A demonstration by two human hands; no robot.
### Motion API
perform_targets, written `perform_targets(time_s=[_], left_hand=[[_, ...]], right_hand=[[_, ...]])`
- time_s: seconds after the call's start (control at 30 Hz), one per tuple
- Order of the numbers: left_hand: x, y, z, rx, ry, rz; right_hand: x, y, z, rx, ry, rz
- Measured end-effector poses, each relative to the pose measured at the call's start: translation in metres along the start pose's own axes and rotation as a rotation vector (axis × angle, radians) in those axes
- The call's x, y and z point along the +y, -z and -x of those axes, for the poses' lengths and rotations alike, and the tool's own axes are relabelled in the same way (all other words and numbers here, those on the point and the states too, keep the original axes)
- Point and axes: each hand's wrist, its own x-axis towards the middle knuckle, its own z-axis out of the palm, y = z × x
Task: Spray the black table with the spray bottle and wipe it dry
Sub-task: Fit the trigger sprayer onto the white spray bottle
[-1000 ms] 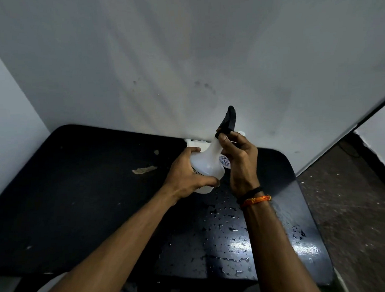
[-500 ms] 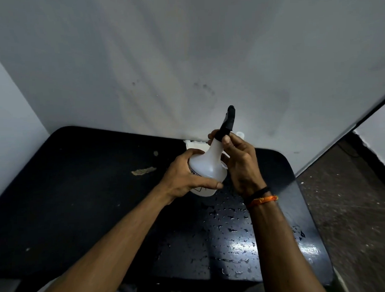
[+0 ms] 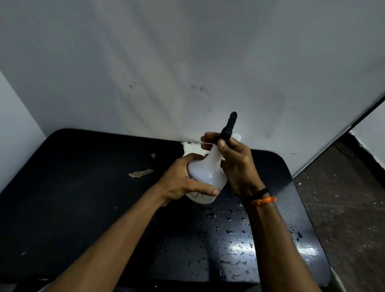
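I hold a white plastic spray bottle (image 3: pixel 210 173) with a black trigger head above the far right part of the black table (image 3: pixel 80 204). My left hand (image 3: pixel 184 181) wraps around the bottle's round body. My right hand (image 3: pixel 236 164) grips the neck just under the black head, which points up toward the wall. Water droplets cover the near right part of the table. A white cloth (image 3: pixel 190 147) lies on the table behind the bottle, against the wall, mostly hidden.
The table stands in a corner, with a white wall (image 3: pixel 184 58) behind and another on the left. A torn pale patch (image 3: pixel 141 173) marks the tabletop's middle. Dark speckled floor (image 3: pixel 353 216) lies to the right.
The bottle has tilted so the black head stands more upright, and my right hand has shifted its hold around the neck. Both hands have stayed over the same spot.
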Motion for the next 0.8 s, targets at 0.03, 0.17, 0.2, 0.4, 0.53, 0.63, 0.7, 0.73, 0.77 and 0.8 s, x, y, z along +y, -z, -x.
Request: perform_targets(time_s=[0.03, 0.17, 0.2, 0.4, 0.53, 0.63, 0.7, 0.73, 0.77, 0.8], left_hand=[[0.001, -0.001, 0.000, -0.004, -0.008, -0.002], [0.002, -0.003, -0.001, 0.060, -0.010, -0.029], [0.002, -0.004, -0.002, 0.084, -0.005, -0.043], [-0.004, -0.007, -0.002, 0.223, -0.033, -0.167], [-0.006, -0.008, 0.000, 0.286, -0.068, -0.222], [-0.008, -0.010, 0.001, 0.329, -0.082, -0.243], [-0.009, -0.011, 0.001, 0.348, -0.082, -0.252], [-0.010, -0.011, 0.001, 0.354, -0.081, -0.254], [-0.010, -0.011, 0.001, 0.358, -0.081, -0.255], [-0.010, -0.011, 0.000, 0.361, -0.080, -0.254]], right_hand=[[-0.001, 0.000, 0.000, -0.007, 0.016, 0.006], [0.001, -0.001, -0.002, 0.045, 0.052, 0.068], [0.003, -0.003, -0.002, 0.059, 0.051, 0.079], [0.015, -0.017, -0.004, 0.190, 0.043, 0.059], [0.016, -0.022, -0.004, 0.259, 0.054, 0.043], [0.016, -0.022, -0.003, 0.270, 0.036, 0.025], [0.016, -0.021, -0.002, 0.251, 0.005, -0.022], [0.016, -0.019, -0.003, 0.233, -0.013, -0.060], [0.016, -0.017, -0.003, 0.220, -0.030, -0.097], [0.017, -0.016, -0.004, 0.220, -0.043, -0.121]])
